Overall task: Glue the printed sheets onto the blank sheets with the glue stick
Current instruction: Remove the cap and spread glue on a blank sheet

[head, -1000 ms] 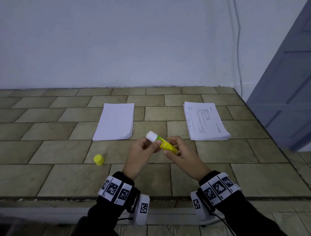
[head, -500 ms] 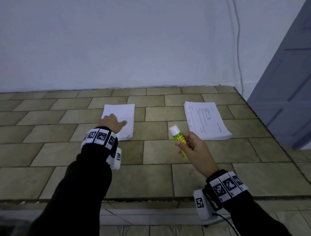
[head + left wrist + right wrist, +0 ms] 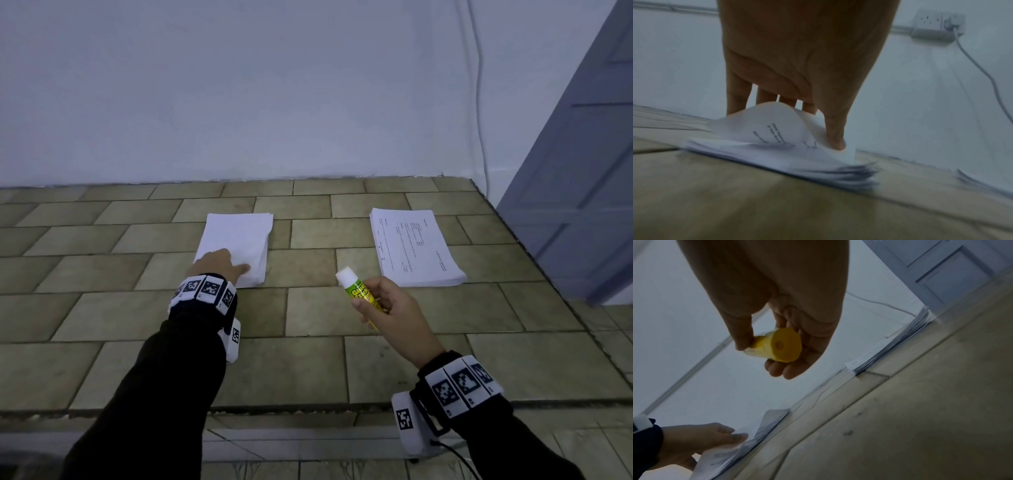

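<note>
The glue stick [image 3: 359, 294] carries green lettering on its yellow label, too small to read; its white tip is bare. The right hand [image 3: 394, 308] grips it above the tiled counter [image 3: 342, 370]. The left hand [image 3: 219, 265] pinches up the near corner of the left stack [image 3: 239, 236], whose lifted sheet shows blurred print underneath. The printed stack [image 3: 414, 250] lies well to the right, its text illegible.

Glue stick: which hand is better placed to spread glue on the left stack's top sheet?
Right. The right hand grips the uncapped glue stick; the left hand is busy lifting the top sheet.
</note>
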{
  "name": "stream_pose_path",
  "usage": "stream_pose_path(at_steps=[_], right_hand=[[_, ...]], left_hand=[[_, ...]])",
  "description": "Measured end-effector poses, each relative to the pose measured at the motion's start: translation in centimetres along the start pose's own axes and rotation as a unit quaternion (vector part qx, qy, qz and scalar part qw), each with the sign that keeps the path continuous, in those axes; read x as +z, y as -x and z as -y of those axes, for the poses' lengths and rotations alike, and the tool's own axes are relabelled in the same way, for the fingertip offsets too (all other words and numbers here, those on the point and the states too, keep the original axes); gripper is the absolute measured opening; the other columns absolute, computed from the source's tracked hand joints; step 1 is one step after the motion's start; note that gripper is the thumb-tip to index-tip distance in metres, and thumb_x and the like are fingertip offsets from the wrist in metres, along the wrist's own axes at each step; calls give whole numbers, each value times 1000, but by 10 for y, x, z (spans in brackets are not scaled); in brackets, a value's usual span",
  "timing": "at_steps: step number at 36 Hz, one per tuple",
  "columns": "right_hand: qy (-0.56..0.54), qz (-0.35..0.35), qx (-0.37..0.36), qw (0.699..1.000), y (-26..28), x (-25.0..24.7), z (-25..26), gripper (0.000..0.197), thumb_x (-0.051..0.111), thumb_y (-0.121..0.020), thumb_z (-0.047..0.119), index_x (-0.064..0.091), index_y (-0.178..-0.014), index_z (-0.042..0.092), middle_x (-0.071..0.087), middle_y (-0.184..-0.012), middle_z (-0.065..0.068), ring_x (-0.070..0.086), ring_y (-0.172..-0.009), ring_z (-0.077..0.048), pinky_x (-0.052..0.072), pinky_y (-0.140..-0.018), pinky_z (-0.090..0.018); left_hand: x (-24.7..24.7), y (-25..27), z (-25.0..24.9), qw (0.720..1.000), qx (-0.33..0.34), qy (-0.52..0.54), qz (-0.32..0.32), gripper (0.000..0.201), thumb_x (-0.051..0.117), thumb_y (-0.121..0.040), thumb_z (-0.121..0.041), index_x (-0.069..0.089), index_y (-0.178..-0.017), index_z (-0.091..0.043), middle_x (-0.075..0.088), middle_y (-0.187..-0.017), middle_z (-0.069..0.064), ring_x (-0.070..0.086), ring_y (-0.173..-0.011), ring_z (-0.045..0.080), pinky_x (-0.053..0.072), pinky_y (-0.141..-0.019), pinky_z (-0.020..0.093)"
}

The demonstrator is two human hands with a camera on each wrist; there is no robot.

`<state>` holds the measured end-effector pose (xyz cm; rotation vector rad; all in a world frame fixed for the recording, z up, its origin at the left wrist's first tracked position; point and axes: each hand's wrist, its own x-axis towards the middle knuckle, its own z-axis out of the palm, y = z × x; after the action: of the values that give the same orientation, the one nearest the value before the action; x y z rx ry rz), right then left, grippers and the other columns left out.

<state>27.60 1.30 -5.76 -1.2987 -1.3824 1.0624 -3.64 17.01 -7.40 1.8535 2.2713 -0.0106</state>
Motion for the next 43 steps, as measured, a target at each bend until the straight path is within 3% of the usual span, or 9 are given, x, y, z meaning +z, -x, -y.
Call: stream_pose_path(at_steps=[5, 7, 10, 14, 20, 26, 35, 40, 43], right_hand=[[-11, -24, 10, 1000, 0, -7, 3, 14, 69, -88, 19, 62, -100, 24, 67, -87, -5, 63, -68, -12, 53, -59, -31], [-22, -37, 21, 999, -1, -11, 4, 14, 68, -89, 17, 63, -102, 17, 67, -85, -6, 64, -68, -16, 53, -61, -40], [-37, -51, 26, 998, 0, -15, 5, 16, 64, -91, 18, 62, -107, 14, 67, -90, -10, 65, -69, -18, 53, -58, -36], [-35, -75, 10, 996, 4, -24, 7, 15, 62, -93, 19, 61, -107, 15, 68, -92, -10, 63, -67, -16, 52, -55, -34], [-18, -127, -7, 992, 2, -44, 5, 14, 61, -94, 15, 61, -108, 12, 66, -87, -11, 60, -65, -14, 50, -52, -28], [9, -131, 2, 991, 1, -49, 4, 17, 61, -94, 18, 61, -110, 12, 66, -87, -3, 61, -65, -11, 50, -52, -25], [24, -73, 23, 997, 3, -44, -1, 18, 63, -92, 21, 61, -109, 14, 63, -79, -3, 58, -64, -9, 48, -56, -25], [64, -43, 16, 997, 1, -45, -1, 18, 63, -92, 21, 60, -109, 18, 66, -88, -2, 57, -60, 1, 47, -57, -14], [102, -32, 15, 994, -2, -44, -2, 21, 66, -90, 20, 62, -110, 20, 63, -95, -3, 58, -63, 2, 46, -58, -12]], left_hand=[[-32, 24, -10, 994, 13, 53, -94, 63, 47, -92, -64, 51, -133, -15, 59, -124, 12, 58, -106, 34, 49, -85, 44], [-44, 38, -19, 986, 53, 85, -131, 62, 49, -93, -61, 53, -132, -13, 60, -123, 11, 58, -105, 32, 48, -82, 42], [-52, 65, -31, 966, 150, 150, -145, 57, 56, -93, -53, 54, -132, -12, 57, -130, 9, 56, -111, 28, 43, -88, 38], [-41, 100, -36, 943, 297, 124, -86, 59, 57, -91, -58, 53, -137, -20, 51, -140, 0, 50, -123, 18, 43, -97, 35], [-11, 128, -36, 923, 379, 40, 49, 88, 30, -72, -79, 46, -144, -30, 39, -153, -2, 38, -135, 16, 30, -110, 30], [11, 134, -29, 911, 387, -47, 136, 98, 31, -62, -85, 32, -149, -42, 15, -164, -4, 2, -151, 13, 7, -123, 36], [13, 140, -27, 905, 384, -85, 159, 85, 47, -74, -55, 17, -153, -43, -15, -160, -11, -24, -143, 4, -14, -117, 31], [16, 138, -21, 940, 323, -2, 104, 85, 32, -77, -69, 22, -153, -33, 6, -165, -5, 2, -151, 10, 9, -123, 37], [21, 136, -15, 965, 242, 14, 99, 106, 16, -71, -82, 24, -154, -17, 20, -163, 1, 16, -149, 17, 18, -121, 40]])
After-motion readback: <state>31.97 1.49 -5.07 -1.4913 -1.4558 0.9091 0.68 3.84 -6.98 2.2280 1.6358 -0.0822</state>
